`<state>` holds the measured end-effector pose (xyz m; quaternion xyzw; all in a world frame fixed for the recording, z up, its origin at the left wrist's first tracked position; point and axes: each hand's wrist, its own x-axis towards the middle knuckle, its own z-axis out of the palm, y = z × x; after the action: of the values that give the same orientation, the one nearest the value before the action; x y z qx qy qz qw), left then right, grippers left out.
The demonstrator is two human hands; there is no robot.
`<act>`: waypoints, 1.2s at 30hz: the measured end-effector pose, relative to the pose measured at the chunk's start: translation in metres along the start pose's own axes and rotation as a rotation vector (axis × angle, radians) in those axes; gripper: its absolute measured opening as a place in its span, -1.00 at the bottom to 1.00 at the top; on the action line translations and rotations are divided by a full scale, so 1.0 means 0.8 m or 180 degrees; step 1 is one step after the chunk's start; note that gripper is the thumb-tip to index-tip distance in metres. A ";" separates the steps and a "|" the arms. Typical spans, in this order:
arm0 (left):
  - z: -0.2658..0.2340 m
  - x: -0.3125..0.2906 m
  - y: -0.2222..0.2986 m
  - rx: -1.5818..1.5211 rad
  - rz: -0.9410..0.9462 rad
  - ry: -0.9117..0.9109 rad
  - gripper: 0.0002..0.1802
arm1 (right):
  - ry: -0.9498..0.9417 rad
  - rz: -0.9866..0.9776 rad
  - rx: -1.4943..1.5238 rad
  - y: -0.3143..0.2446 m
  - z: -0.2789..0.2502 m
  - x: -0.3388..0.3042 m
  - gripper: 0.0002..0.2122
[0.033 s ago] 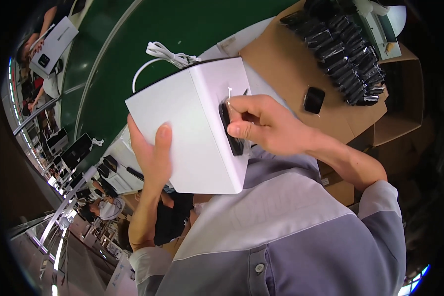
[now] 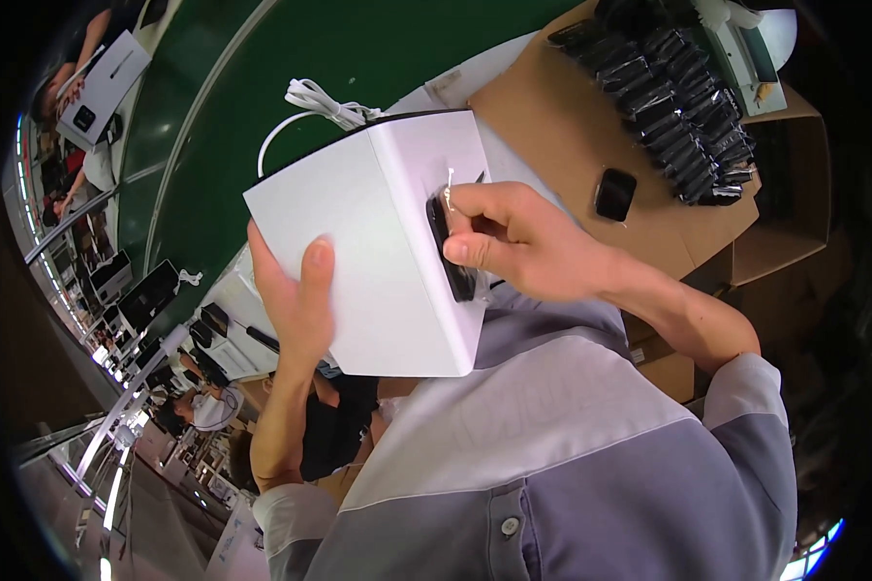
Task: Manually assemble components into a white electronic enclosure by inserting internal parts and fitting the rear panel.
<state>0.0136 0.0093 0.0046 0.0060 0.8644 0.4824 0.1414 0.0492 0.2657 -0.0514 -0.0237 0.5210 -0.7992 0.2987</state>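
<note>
2 R fingers (image 2: pixel 484 201) near-tog. on blk-pkg (image 2: pixel 462 281)

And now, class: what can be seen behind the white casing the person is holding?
Past the upper edge of the white casing, a bundled white cable shows against a green surface. The casing itself covers its back and whatever lies directly behind it.

Left hand (image 2: pixel 302 305) partly hidden behind white casing (image 2: pixel 373 271)

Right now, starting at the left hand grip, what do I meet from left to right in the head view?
Left hand grip, pinched black wrapped packet, right hand grip, lone black wrapped packet, cardboard box.
</note>
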 end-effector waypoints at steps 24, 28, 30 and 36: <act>0.002 -0.003 -0.010 -0.0452 0.0174 0.0001 -0.33 | -0.0883 0.0333 -0.0460 0.079 -0.005 -0.085 -0.84; 0.003 -0.001 -0.009 -0.0354 0.0198 0.0023 -0.34 | 0.0240 -0.0261 -0.2752 0.119 -0.043 -0.086 -0.79; 0.002 -0.003 -0.009 -0.0365 0.0182 0.0026 -0.35 | 0.1241 -0.0878 -0.1469 0.074 -0.045 -0.067 -0.75; 0.015 -0.001 0.001 -0.0372 0.0215 0.0038 -0.39 | 0.2829 -0.2348 -0.0319 0.014 -0.003 0.029 -0.42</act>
<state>0.0176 0.0197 -0.0001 0.0241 0.8350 0.5365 0.1200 0.0344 0.2533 -0.0681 0.1199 0.5909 -0.7581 -0.2485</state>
